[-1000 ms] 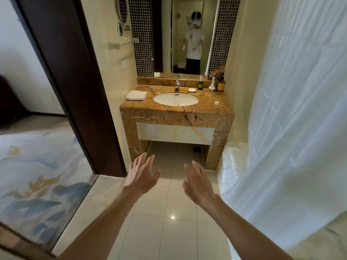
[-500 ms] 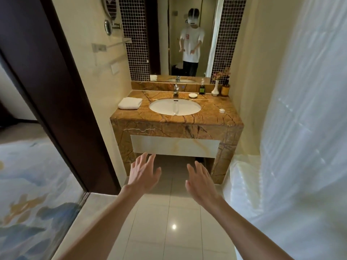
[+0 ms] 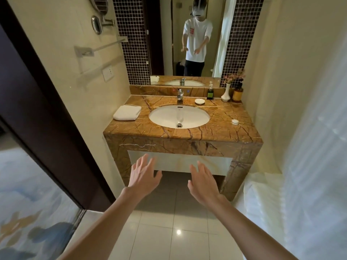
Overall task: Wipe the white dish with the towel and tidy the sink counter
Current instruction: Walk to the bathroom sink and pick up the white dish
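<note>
A small white dish (image 3: 199, 101) sits on the brown marble sink counter (image 3: 221, 128), behind the oval basin (image 3: 179, 116) and right of the tap (image 3: 180, 95). A folded white towel (image 3: 127, 112) lies at the counter's left end. My left hand (image 3: 143, 178) and my right hand (image 3: 202, 182) reach forward below the counter's front face, fingers spread and straight, holding nothing. Both hands are well short of the counter top.
At the back right stand a dark pump bottle (image 3: 210, 92), a white vase with flowers (image 3: 226, 93) and an amber jar (image 3: 237, 93). A small white lid (image 3: 234, 121) lies near the right edge. A white curtain (image 3: 309, 128) hangs right; a dark door frame (image 3: 43, 113) stands left.
The view has moved closer to the sink counter. Both hands stay stretched out and empty, and have risen in the frame toward the counter's front.
</note>
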### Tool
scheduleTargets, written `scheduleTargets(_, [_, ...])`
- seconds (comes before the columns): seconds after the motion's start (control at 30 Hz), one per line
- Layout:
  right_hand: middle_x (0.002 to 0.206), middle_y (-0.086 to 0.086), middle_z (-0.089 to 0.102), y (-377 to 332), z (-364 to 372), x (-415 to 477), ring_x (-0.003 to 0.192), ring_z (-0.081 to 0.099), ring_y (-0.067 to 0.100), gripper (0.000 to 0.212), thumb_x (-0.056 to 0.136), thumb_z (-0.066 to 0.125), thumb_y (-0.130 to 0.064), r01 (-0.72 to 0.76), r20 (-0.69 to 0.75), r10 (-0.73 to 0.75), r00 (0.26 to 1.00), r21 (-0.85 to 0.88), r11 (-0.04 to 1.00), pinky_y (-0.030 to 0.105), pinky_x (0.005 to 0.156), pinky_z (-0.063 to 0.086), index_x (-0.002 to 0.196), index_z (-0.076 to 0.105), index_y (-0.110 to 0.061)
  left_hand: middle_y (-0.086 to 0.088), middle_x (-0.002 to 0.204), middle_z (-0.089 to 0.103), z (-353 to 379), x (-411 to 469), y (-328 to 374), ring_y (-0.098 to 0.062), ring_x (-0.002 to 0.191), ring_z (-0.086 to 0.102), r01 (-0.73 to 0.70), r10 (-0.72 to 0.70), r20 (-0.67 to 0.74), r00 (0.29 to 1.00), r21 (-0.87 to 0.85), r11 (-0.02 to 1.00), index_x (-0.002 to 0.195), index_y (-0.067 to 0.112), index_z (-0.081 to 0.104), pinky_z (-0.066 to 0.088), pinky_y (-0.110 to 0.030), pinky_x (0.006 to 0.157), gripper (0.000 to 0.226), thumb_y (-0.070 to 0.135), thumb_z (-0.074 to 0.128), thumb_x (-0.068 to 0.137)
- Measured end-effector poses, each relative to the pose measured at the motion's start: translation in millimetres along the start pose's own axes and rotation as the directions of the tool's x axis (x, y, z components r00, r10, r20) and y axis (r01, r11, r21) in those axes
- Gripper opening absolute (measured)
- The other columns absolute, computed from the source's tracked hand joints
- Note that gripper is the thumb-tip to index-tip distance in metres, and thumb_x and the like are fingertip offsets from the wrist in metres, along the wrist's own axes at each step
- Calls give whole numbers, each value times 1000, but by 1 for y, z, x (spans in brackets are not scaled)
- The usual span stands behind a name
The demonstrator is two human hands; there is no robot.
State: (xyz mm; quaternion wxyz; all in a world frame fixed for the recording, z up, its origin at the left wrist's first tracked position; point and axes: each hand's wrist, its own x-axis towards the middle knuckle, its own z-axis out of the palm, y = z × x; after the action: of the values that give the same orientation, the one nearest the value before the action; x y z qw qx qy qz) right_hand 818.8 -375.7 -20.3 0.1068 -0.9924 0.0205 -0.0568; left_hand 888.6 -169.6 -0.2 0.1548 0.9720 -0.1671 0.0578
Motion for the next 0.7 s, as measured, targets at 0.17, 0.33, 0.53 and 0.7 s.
scheduleTargets(0.17, [157,18,24,15,11,79,146,21,31,58,97,50,-25,-28,7,28,1000,29,999,37,117,24,149,25,-13,-11,152,27,19,88,-17,-30,139,24,22,-21,27,999,-33,999,141,22,30,24,-52,110,60,40,48,87])
scheduleTargets(0.33, [158,17,24,28,10,164,147,20,29,59,98,48,-27,-78,17,78,997,6,997,37,117,22,150,25,-13,-10,153,26,32,183,-21,-29,140,24,-10,14,44,999,-86,996,141,24,28,22,-52,111,59,45,45,88])
scheduleTargets(0.53, [149,16,37,45,5,247,138,33,29,61,95,52,-25,-115,-4,115,993,3,993,36,112,32,149,27,-12,-8,149,36,41,277,-23,-28,136,33,-84,85,12,996,-60,995,138,23,37,32,-46,107,53,43,48,90])
scheduleTargets(0.7, [145,12,42,69,8,302,135,37,29,58,91,57,-21,-125,-1,125,992,28,992,38,112,33,144,35,-17,-8,152,31,56,338,-20,-27,138,29,-90,92,45,995,-63,994,141,23,33,31,-45,109,58,44,49,89])
